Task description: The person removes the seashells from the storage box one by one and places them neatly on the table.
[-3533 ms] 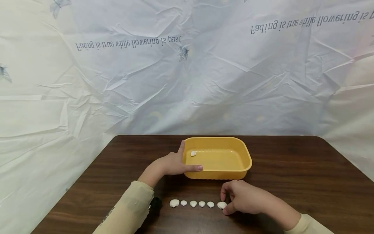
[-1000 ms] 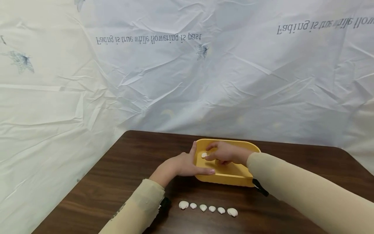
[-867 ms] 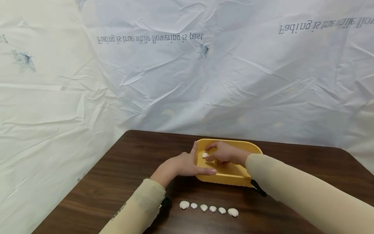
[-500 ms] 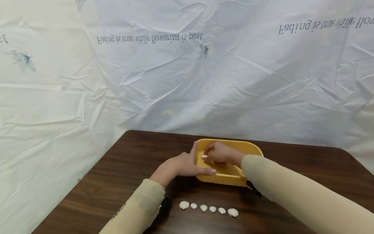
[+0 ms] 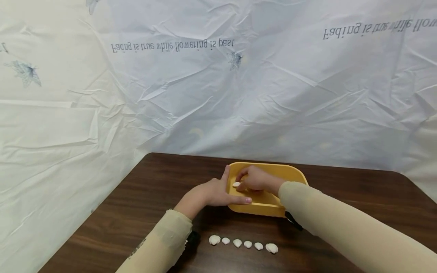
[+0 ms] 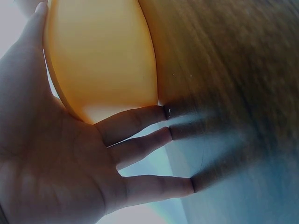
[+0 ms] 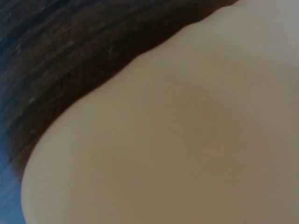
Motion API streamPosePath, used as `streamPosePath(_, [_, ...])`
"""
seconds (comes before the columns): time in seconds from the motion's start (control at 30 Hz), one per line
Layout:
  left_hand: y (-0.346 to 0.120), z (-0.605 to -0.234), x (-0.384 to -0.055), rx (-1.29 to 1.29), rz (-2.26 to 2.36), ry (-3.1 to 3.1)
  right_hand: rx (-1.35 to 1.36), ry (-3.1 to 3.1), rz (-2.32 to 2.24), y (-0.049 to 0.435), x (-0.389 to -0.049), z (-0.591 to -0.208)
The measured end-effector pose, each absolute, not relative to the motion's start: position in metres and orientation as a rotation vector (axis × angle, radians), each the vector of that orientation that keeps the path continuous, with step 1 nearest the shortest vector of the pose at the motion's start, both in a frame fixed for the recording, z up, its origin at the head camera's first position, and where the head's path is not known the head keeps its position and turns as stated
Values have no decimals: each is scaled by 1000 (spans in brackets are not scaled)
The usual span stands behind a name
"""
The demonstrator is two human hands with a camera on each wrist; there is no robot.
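In the head view, a yellow plastic tub (image 5: 286,172) stands toward the back of the table. My left hand (image 5: 215,192) braces its left end, thumb laid along the front rim. The left wrist view shows three straight fingers of the left hand (image 6: 70,154) reaching down to the table beside the tub wall (image 6: 103,56). Inside the tub, my right hand (image 5: 257,178) pinches a small white seashell (image 5: 236,184) between thumb and index finger, near the left end. The right wrist view holds only a blurred pale surface and dark wood; no hand appears there.
Several white scallop shells lie in a row in front of the tub, from a larger shell (image 5: 214,239) on the left to another larger shell (image 5: 271,248) on the right. The dark wooden table (image 5: 119,227) meets a pale printed sheet (image 5: 205,94) behind.
My right hand left the right-hand shell of the row and went into the tub, where its fingers closed on the seashell. That shell has tilted and shifted slightly. The left hand stays put.
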State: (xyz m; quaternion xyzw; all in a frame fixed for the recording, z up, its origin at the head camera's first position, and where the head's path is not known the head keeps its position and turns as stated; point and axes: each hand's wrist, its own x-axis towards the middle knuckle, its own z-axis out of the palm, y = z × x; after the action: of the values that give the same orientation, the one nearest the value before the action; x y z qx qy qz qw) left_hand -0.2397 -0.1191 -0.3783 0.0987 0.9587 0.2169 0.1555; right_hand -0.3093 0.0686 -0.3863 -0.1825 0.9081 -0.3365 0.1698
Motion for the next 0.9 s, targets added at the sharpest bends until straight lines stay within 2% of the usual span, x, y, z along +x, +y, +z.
streamPosePath(0.4, [-118, -378, -239, 286, 609, 2755, -491, 2603, -967, 72, -309, -386])
streamPosePath(0.9, [-118, -379, -239, 267, 596, 2759, -512, 2557, -988, 89, -310, -347])
